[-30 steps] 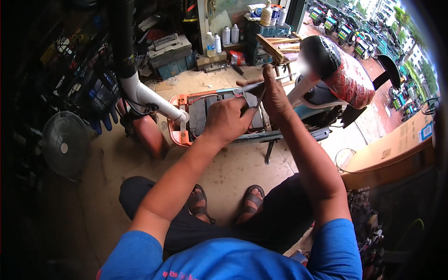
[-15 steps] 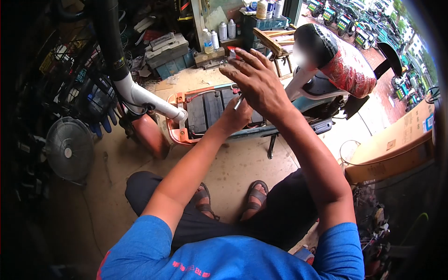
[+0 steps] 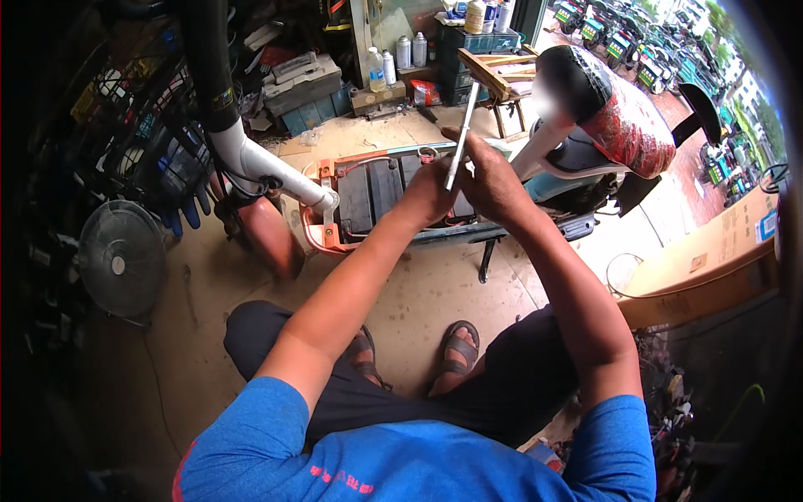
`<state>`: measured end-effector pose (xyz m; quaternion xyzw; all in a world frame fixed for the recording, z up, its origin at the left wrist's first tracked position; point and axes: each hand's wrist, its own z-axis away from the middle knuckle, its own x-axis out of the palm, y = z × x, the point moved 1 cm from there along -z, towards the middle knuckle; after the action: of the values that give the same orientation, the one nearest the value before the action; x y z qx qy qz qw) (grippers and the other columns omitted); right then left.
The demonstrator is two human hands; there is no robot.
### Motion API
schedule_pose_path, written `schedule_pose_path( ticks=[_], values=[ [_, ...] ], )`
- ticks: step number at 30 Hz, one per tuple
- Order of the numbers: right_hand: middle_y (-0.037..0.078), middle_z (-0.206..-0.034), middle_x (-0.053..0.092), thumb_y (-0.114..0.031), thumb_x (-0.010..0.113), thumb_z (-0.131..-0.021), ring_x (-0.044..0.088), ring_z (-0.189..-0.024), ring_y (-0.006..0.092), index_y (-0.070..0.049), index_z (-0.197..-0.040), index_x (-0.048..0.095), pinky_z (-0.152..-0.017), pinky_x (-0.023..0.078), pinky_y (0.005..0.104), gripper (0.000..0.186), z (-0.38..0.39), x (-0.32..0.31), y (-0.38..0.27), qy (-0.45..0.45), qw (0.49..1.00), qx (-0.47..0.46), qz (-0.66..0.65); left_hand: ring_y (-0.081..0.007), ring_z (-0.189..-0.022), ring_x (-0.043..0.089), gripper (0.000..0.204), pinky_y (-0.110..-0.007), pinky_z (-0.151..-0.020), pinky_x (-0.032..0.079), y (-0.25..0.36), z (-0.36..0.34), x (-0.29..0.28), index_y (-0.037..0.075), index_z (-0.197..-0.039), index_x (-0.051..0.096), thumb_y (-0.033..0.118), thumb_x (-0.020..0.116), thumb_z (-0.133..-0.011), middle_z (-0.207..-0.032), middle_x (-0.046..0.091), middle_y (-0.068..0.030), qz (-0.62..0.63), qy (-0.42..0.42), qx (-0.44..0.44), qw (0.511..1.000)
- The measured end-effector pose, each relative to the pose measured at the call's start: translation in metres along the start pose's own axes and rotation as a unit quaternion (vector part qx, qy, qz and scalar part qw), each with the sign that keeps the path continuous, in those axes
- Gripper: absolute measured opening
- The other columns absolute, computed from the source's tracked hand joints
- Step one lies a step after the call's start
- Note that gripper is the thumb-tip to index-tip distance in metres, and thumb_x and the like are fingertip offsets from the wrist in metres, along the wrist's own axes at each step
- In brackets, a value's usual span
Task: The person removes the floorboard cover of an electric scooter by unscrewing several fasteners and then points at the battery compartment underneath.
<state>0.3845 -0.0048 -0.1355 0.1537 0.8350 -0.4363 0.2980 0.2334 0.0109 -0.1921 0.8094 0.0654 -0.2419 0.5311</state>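
Observation:
My left hand (image 3: pixel 428 197) is closed around the lower part of a slim silver metal rod (image 3: pixel 470 105), which slants up and to the right. Against it, my right hand (image 3: pixel 495 186) has its fingers curled in, the thumb and forefinger at the rod's middle. Both hands are over the open floor section of an electric scooter (image 3: pixel 315 237), with an orange frame. Dark battery blocks (image 3: pixel 355 201) lie inside it, with a red-ended lead (image 3: pixel 427 154) beyond my left hand. My hands hide part of that bay and whatever lies under the rod's low end.
The scooter's white steering column (image 3: pixel 280 180) rises at left, its red-wrapped seat (image 3: pixel 627 117) at right. A fan (image 3: pixel 123 261) stands on the left floor, a large cardboard box (image 3: pixel 711 251) at right. Toolboxes (image 3: pixel 305 109), spray cans (image 3: pixel 404 52) and a wooden stool (image 3: pixel 489 75) are behind.
My right hand was spread over the rod; it has come down and curled in beside my left hand. The rod now stands steeper, and my left hand has shifted slightly right.

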Motion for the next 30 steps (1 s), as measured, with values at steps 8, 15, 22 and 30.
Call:
schedule_pose_path(
  ticks=[8,15,22,30],
  values=[
    [0.024,-0.105,0.069,-0.023,0.062,-0.103,0.07,-0.101,0.0376,0.0,-0.121,0.062,-0.087,0.054,0.0408,0.029,-0.005,-0.01,-0.007,0.005,0.99,0.131,-0.057,-0.0465,-0.091,0.068,0.022,-0.051,-0.076,0.054,0.007,-0.001,0.0,0.001,-0.104,0.068,0.019,0.059,-0.097,-0.092,0.07,-0.0269,-0.118,0.057,0.042,0.99],
    [0.026,-0.098,0.064,-0.022,0.064,-0.1,0.062,-0.094,0.0467,0.003,-0.109,0.058,-0.083,0.051,0.0475,0.027,-0.002,0.004,-0.005,0.075,0.995,0.054,0.027,-0.0402,-0.092,0.07,0.027,-0.045,-0.077,0.056,-0.01,-0.006,0.004,0.005,-0.121,0.061,0.019,0.062,-0.099,-0.108,0.07,-0.023,-0.027,-0.048,0.062,0.997],
    [0.025,-0.104,0.067,-0.017,0.062,-0.101,0.066,-0.096,0.0441,0.001,-0.109,0.062,-0.083,0.053,0.0466,0.02,-0.001,0.007,-0.001,0.057,0.998,0.012,0.008,-0.0414,-0.079,0.07,0.019,-0.049,-0.073,0.057,-0.016,-0.006,0.006,0.004,-0.094,0.07,0.022,0.063,-0.097,-0.078,0.071,-0.0183,-0.242,0.054,0.085,0.965],
    [0.017,-0.1,0.069,-0.014,0.062,-0.104,0.066,-0.088,0.0219,-0.001,-0.117,0.064,-0.081,0.053,0.0338,0.018,0.003,-0.002,-0.006,0.063,0.997,0.048,0.0,-0.0423,-0.08,0.071,0.019,-0.05,-0.071,0.057,-0.016,-0.004,0.007,0.002,-0.103,0.066,0.018,0.064,-0.095,-0.091,0.072,-0.0223,-0.194,0.046,0.069,0.977]
  ],
)
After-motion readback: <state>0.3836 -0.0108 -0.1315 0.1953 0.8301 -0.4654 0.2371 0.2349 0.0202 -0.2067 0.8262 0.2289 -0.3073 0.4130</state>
